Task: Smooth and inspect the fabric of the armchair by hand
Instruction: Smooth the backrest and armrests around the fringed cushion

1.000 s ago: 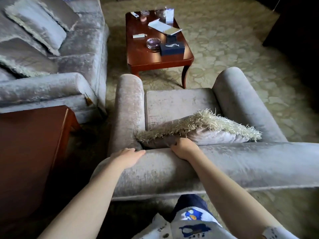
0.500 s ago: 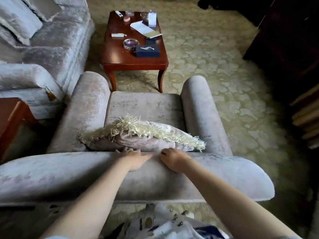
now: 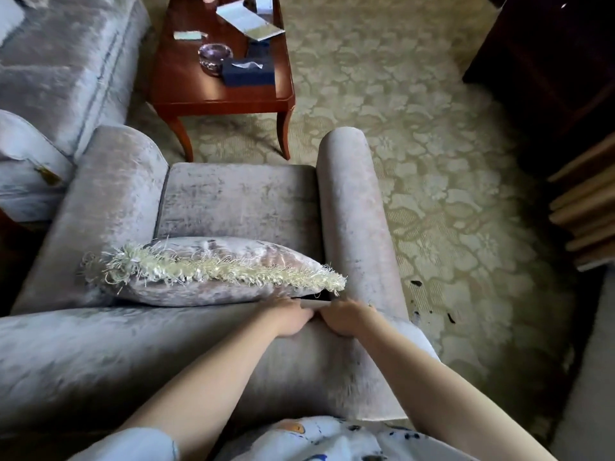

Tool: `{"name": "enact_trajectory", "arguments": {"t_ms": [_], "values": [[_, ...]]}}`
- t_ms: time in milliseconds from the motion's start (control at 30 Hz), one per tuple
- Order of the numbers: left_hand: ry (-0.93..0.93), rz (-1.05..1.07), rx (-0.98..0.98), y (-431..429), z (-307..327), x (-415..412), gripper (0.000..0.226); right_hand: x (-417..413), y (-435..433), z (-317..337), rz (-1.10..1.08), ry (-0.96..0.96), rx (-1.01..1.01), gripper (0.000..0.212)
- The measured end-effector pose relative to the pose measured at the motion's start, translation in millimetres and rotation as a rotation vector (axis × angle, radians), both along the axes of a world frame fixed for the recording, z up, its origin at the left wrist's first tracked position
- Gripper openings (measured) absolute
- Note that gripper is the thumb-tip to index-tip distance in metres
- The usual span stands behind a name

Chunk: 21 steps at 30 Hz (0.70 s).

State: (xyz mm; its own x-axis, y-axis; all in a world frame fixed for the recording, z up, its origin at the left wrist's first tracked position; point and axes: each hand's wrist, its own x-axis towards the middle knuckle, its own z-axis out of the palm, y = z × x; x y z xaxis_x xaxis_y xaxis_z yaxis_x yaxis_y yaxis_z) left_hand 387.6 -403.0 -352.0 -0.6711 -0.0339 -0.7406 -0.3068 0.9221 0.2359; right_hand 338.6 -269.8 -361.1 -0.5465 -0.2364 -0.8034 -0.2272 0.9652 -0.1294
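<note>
Hands side by side — left hand [image 3: 293, 319] flat | right hand [image 3: 344, 317] curled (knuckles up) | armchair [image 3: 100, 354] backrest top

Fringed cushion [image 3: 213, 274] against the backrest top [image 3: 100, 347]; bare seat [image 3: 239, 197] beyond.

My armchair [image 3: 239, 201] is pale mauve-grey velvet with mottled, crushed sheen. The cushion [image 3: 213, 277] on it matches, edged in cream fringe. At 11 o'clock, the sofa [image 3: 63, 61] is cooler silver-grey velvet. At 12 o'clock, the table [image 3: 199, 91] is glossy reddish-brown; on it sit a navy box [image 3: 248, 73] and a violet glass dish [image 3: 214, 56]. The carpet [image 3: 416, 144], from 1 to 3 o'clock, is olive-beige with a paler floral damask pattern.
</note>
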Motion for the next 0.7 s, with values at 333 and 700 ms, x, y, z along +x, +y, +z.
{"name": "enact_trajectory", "arguments": {"t_ms": [333,700], "values": [[-0.117,0.132,0.097,-1,-29,-33,0.068,-43,2,-29,0.029,-0.163,0.025,0.051],[0.052,0.140,0.107,11,-16,-88,0.058,-88,21,20,-0.003,0.076,0.020,0.056]]}}
